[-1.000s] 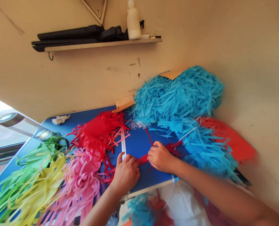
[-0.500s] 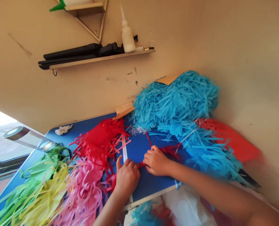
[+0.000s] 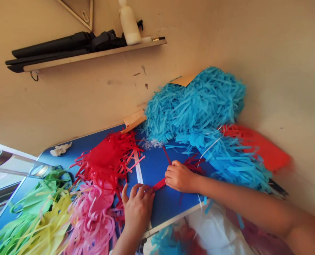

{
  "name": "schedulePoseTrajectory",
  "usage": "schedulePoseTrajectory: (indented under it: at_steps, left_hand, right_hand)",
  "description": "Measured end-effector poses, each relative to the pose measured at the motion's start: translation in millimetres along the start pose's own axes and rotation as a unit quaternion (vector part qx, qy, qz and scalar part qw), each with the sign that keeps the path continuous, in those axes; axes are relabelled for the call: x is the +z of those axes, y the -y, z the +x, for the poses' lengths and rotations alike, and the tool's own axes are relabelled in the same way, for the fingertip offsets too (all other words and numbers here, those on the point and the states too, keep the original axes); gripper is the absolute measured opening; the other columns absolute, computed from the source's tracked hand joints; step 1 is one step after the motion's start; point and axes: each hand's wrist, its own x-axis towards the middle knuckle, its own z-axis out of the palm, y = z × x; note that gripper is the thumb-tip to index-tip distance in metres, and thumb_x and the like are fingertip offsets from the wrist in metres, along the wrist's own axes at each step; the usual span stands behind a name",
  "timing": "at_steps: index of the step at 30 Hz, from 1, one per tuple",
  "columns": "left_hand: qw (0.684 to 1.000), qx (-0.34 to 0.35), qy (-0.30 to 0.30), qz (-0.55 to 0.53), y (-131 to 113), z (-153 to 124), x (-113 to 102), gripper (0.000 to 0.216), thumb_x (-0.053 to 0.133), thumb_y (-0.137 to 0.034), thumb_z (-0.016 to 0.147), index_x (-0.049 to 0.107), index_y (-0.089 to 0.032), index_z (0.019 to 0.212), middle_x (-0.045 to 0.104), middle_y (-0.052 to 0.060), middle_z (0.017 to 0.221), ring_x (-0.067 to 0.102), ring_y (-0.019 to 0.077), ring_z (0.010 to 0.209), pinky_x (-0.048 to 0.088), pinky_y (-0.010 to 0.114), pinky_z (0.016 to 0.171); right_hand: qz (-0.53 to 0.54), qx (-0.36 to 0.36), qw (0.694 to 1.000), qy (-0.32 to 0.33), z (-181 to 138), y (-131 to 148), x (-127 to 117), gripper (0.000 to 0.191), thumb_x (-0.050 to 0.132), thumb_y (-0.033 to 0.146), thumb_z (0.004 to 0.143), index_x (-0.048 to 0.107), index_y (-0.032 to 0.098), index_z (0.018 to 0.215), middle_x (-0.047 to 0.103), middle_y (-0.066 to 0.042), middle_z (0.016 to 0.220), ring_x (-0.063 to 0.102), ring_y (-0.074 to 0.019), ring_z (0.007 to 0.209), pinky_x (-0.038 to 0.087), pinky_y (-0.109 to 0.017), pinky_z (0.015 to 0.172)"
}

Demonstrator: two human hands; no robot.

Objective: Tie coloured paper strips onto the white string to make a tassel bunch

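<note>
A narrow red paper strip (image 3: 159, 184) stretches between my two hands, low over the blue table. My right hand (image 3: 181, 177) is closed on its right part, with loose red fringe (image 3: 192, 164) trailing behind the fist. At the strip's left end, my left hand (image 3: 138, 207) bends its fingers down over it, thumb sticking out to the side; the fingertips are partly hidden. Just left of that hand lies a red fringed paper bundle (image 3: 105, 156), and below it a pink fringed bundle (image 3: 92, 219).
Yellow (image 3: 49, 226) and green fringed paper (image 3: 37, 205) cover the table's left. A large blue fringed heap (image 3: 197, 102) stands against the wall, with red paper (image 3: 264, 148) behind it. A shelf (image 3: 99, 54) holds a white bottle (image 3: 130, 24). A white bag (image 3: 218, 230) is below the table edge.
The view has shifted, so the shelf sits farther left and higher. My hands are farther apart, and more of the red strip shows between them.
</note>
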Motion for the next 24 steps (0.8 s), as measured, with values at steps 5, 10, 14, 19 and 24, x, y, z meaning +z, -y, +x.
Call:
schedulePoseTrajectory:
  at_steps: [5,10,14,19,24]
  left_hand:
    - [0.999,0.042,-0.018,0.027,-14.8,3.6,7.3,0.018,0.056,-0.017,0.092,0.071,-0.026,0.097,0.074,0.0,0.089,0.064,0.0238,0.091,0.021,0.053,0.109]
    - [0.997,0.071,-0.04,0.007,-19.3,-1.5,16.2,0.023,0.051,-0.012,0.094,0.071,-0.023,0.096,0.074,-0.001,0.084,0.064,0.0211,0.088,0.022,0.05,0.108]
    - [0.998,0.059,-0.021,0.003,-10.6,-14.2,14.1,0.028,0.047,-0.009,0.094,0.071,-0.022,0.102,0.075,0.001,0.092,0.064,0.0224,0.09,0.025,0.05,0.104]
    - [0.997,0.054,-0.007,-0.048,10.1,-25.8,5.3,0.026,0.046,-0.016,0.097,0.071,-0.025,0.098,0.074,0.0,0.089,0.064,0.0225,0.088,0.03,0.048,0.098]
    - [0.993,0.036,-0.014,-0.108,18.3,-24.9,3.3,0.026,0.047,-0.023,0.097,0.071,-0.026,0.087,0.072,-0.001,0.08,0.062,0.0175,0.076,0.036,0.039,0.086]
  right_hand:
    - [-0.018,0.008,1.0,-0.007,1.7,18.1,-8.2,0.019,0.053,0.02,0.092,0.059,0.017,0.074,0.061,-0.003,0.074,0.047,-0.0195,0.076,0.027,-0.04,0.08]
    - [-0.015,0.026,0.999,-0.015,-3.3,27.5,-1.4,0.015,0.054,0.022,0.094,0.062,0.017,0.081,0.062,-0.004,0.076,0.048,-0.0201,0.08,0.028,-0.041,0.083]
    - [-0.037,0.018,0.998,-0.04,-14.7,22.8,6.6,0.024,0.049,0.013,0.096,0.063,0.017,0.078,0.062,-0.002,0.07,0.047,-0.0182,0.075,0.028,-0.038,0.08]
    - [0.057,0.054,0.994,-0.073,-31.2,6.5,6.0,0.019,0.056,0.02,0.096,0.07,0.022,0.083,0.069,0.0,0.078,0.051,-0.0151,0.078,0.027,-0.036,0.077]
    - [0.199,0.126,0.967,-0.097,-42.0,-4.9,7.6,0.012,0.072,0.026,0.087,0.073,0.024,0.075,0.069,0.001,0.08,0.056,-0.0138,0.079,0.028,-0.034,0.078]
